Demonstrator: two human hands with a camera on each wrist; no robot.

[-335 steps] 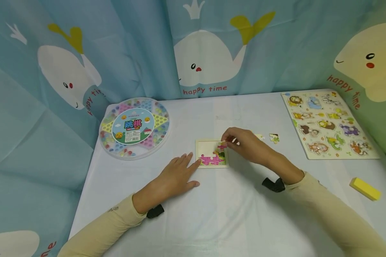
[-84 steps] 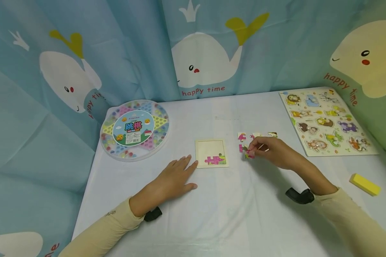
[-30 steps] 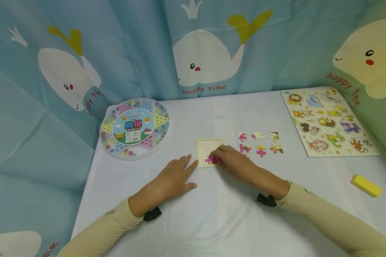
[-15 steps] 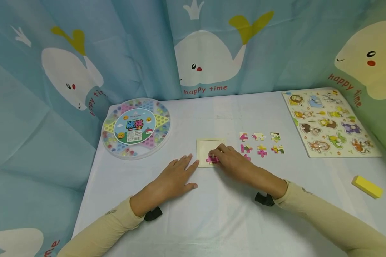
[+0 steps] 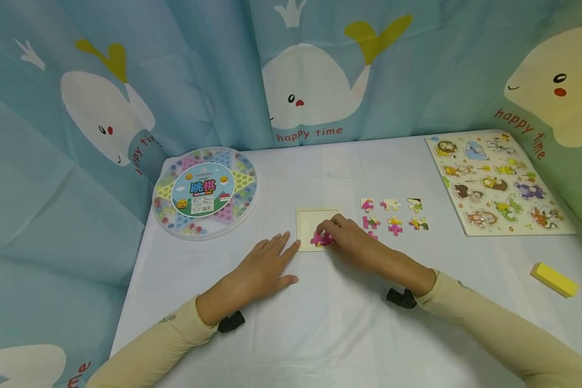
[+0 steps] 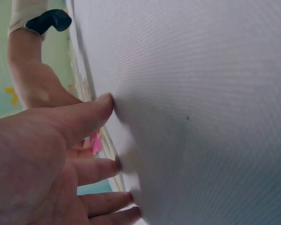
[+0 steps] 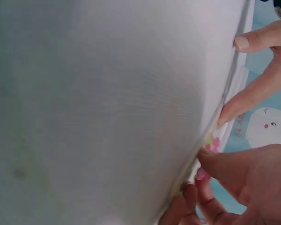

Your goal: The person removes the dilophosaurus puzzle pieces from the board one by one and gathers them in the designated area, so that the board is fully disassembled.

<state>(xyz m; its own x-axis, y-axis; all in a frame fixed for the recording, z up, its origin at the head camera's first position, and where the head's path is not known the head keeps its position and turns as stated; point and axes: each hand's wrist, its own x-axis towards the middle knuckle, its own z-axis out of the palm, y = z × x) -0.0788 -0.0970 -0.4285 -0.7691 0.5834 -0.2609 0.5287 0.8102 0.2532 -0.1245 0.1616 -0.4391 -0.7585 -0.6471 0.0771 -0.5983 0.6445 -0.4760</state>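
A small square wooden puzzle tray (image 5: pixel 306 220) lies mid-table, with a few joined pink jigsaw pieces (image 5: pixel 317 240) at its lower right. My right hand (image 5: pixel 351 242) is over that corner with curled fingers; in the right wrist view, a pink jigsaw piece (image 7: pixel 202 174) shows between thumb and fingers. Those fingers partly hide the pieces. My left hand (image 5: pixel 264 267) rests flat on the cloth, fingers spread, index fingertip at the tray's left edge. Right of the tray lie several loose jigsaw pieces (image 5: pixel 395 226) in rows, pink, yellow and green.
A round Chinese checkers set (image 5: pixel 203 194) with coloured marbles stands at the back left. An animal peg puzzle board (image 5: pixel 499 186) lies at the back right, a yellow block (image 5: pixel 554 279) nearer on the right. A whale-print curtain (image 5: pixel 199 81) hangs behind the table.
Over the longer span, pieces have passed from the tray to rows on its right. Since 2.8 s ago my right hand has returned leftward to the tray; my left hand has stayed put.
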